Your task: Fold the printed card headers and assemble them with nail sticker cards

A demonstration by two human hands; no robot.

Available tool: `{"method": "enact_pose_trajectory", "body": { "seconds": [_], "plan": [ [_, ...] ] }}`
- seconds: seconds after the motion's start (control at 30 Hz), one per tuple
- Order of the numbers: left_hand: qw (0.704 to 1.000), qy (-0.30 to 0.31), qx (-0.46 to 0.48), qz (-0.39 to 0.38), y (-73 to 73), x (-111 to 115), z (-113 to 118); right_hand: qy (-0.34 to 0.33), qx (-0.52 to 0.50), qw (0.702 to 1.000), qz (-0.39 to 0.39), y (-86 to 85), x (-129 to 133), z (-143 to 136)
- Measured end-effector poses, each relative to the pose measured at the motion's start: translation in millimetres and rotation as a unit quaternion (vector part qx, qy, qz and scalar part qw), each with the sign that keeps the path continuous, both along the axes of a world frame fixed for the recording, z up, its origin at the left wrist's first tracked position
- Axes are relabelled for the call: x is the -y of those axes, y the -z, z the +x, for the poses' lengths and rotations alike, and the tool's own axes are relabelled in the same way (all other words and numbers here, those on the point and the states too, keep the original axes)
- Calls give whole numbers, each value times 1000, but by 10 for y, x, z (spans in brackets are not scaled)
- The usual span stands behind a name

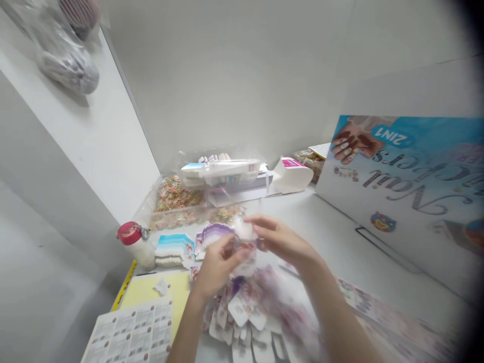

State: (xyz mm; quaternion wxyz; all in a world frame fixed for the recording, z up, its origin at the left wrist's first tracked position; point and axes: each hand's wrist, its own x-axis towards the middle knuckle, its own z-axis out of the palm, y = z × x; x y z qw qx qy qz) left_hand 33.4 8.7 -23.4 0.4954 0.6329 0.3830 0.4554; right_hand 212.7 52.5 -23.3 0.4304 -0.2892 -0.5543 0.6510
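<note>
One white worktable (pixel 333 222) spans the middle and bottom of the frame. One Nail Stickers carton (pixel 401 196), lettering upside down, fills the right side.

Counts, descending size:
- 1 long white tray (pixel 242 194), centre, clear plastic wrapping over it.
- 1 clear bag of multicoloured bits (pixel 177 196), left of centre.
- 2 plastic-wrapped bundles, upper left: a grey bundle (pixel 68 65) and a striped bundle (pixel 80 14).
- 1 printed label sheet (pixel 132 330), lower left, overlapping 1 yellow sheet (pixel 145 285).
- 1 white carton with a pink label (pixel 293 176), right of the tray.
- 1 red-lidded bottle (pixel 140 247), left.
- 2 card stacks, left of centre: a blue-and-white stack (pixel 172 247) and a purple-and-white stack (pixel 217 232), side by side.
- 1 pile of white-and-purple cards (pixel 242 312), lower centre; overlap and blur prevent a count.
- 1 small translucent packet (pixel 247 248), frame centre, above the pile; contents blurred.

Pose: both forearms rise from the bottom edge and converge. Left hand (pixel 217 262) pinches the packet between thumb and bent fingers. Right hand (pixel 283 239) meets its upper right side, index finger stretched leftward, other fingers curled; blur, cannot tell whether it grips.
</note>
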Motion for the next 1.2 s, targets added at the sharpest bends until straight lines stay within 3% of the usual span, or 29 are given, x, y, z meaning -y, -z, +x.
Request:
{"method": "enact_pose_trajectory", "body": {
  "seconds": [0.17, 0.33, 0.5, 0.67, 0.83, 1.0, 1.2],
  "plan": [
    [992, -23, -114, 57, -64, 69, 18, -63, -51, 994, -68, 18, -11, -58],
    [1000, 7, 23, -20, -3, 67, 2, -124, -70, 985, -95, 57, -10, -69],
    [999, 1, -26, 20, 11, 32, -58, -78, -59, 995, -33, 73, -13, -89],
    [998, -44, -3, 40, 53, 18, -52, -25, 2, 999, 41, -32, 49, -117],
    [993, -97, 54, 33, 120, 9, -20, 61, 46, 996, 35, -192, 180, -214],
    [990, -109, 77, 50, 116, 6, -17, 106, 48, 993, 36, -214, 231, -323],
    [994, -84, 60, 44, 111, -5, -49, 93, 51, 992, 73, -194, 214, -297]
  ]
}}
